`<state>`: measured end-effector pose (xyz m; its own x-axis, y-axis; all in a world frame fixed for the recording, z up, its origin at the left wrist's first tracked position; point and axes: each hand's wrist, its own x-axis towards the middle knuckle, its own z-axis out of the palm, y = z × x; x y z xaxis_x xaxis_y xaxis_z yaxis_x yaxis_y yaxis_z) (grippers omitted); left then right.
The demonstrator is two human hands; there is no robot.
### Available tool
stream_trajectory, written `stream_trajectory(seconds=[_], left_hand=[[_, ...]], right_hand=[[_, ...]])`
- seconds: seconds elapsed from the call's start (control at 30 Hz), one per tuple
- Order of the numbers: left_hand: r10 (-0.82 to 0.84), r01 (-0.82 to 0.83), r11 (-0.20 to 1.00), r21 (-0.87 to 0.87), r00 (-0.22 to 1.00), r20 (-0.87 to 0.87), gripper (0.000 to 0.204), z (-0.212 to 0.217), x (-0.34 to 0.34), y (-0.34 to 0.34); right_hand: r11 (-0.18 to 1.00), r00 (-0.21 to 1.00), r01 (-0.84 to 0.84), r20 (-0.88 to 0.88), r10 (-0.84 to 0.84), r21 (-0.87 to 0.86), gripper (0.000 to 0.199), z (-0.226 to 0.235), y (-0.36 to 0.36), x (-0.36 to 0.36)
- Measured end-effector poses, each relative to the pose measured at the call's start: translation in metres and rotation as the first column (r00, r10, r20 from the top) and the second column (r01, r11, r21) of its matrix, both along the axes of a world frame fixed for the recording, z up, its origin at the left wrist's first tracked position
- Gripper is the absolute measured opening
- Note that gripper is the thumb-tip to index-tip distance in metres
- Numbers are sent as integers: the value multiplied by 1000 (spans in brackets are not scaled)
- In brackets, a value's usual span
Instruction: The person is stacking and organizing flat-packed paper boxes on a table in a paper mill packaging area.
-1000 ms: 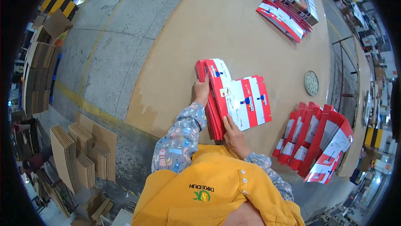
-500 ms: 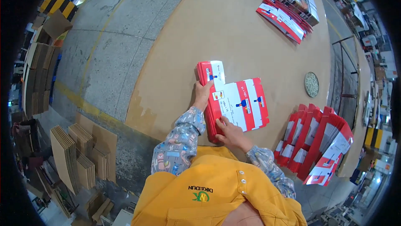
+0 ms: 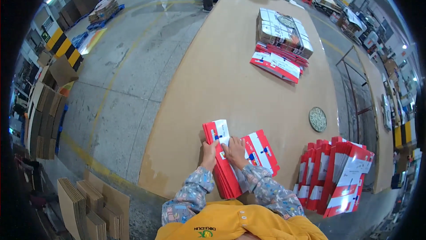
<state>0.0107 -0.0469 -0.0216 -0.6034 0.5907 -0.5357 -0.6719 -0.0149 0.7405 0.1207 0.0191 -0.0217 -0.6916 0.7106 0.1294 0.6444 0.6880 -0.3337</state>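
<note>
A stack of flat red-and-white cardboard cartons [image 3: 227, 184] lies on the table in front of me, its layered red edges toward my left. My left hand [image 3: 208, 155] is closed round the left side of the stack, thumb on top near a narrow upright flap. On the top carton rests my right hand [image 3: 235, 152], fingers stretched out over its white panel next to the flap. The top carton's wider panel [image 3: 262, 150] with red stripes spreads out to the right of that hand.
More folded red-and-white cartons [image 3: 335, 175] stand fanned at the table's right edge. A round patterned disc [image 3: 317, 119] lies beyond them. Farther off sit a strapped bundle [image 3: 284, 31] and several cartons [image 3: 276, 66]. Brown cardboard sheets [image 3: 91, 206] lean on the left; people stand far away.
My right hand has moved up the stack from its near end to beside the upright flap. My left hand keeps its hold. The view has tilted up, showing more of the far room.
</note>
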Motion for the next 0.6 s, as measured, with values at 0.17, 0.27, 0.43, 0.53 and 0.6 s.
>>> stream_trajectory(seconds=[0.17,0.27,0.43,0.53,0.6], left_hand=[[-48,60,993,102,992,-113,41,102,6,-3],[-111,188,907,378,970,-216,42,154,19,-12],[-271,554,779,294,720,-639,49,148,22,-44],[-237,560,825,73,461,-855,53,137,16,-51],[-271,508,856,94,597,-755,57,147,31,-59]], right_hand=[[997,955,83,-286,-77,8,55,104,3,13],[988,920,122,-385,-76,95,54,158,-7,37],[993,934,83,-353,-50,80,51,162,-24,76],[987,981,-29,-185,59,160,45,158,-20,76],[985,979,-21,-196,55,171,42,147,-26,77]])
